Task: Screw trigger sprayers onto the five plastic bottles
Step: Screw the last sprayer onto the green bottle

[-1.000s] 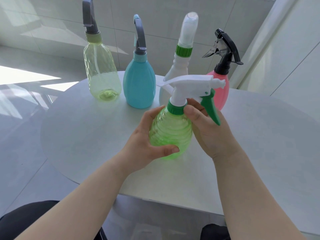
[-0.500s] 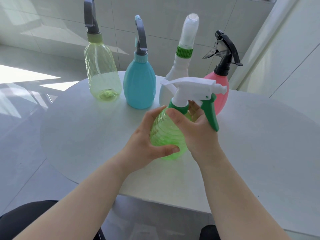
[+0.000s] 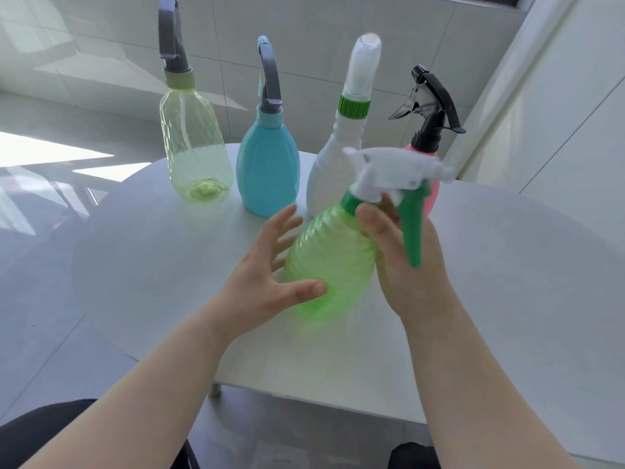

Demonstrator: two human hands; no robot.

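Your ribbed green translucent bottle [image 3: 331, 262], white-and-green trigger sprayer [image 3: 395, 170] fitted, tilts over the white table [image 3: 507, 265]. At the table's far edge stand a clear yellow bottle [image 3: 196, 154], blue bottle [image 3: 267, 170], white bottle [image 3: 329, 177] and pink bottle [image 3: 433, 198], upright, tops on.

Bright daylight from left; floor glare; sprayer motion-blurred

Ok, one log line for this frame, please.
left hand: open, thumb on ribbed green plastic bottle | right hand: grips bottle neck below white-and-green trigger sprayer | bottle: tilted, blurred
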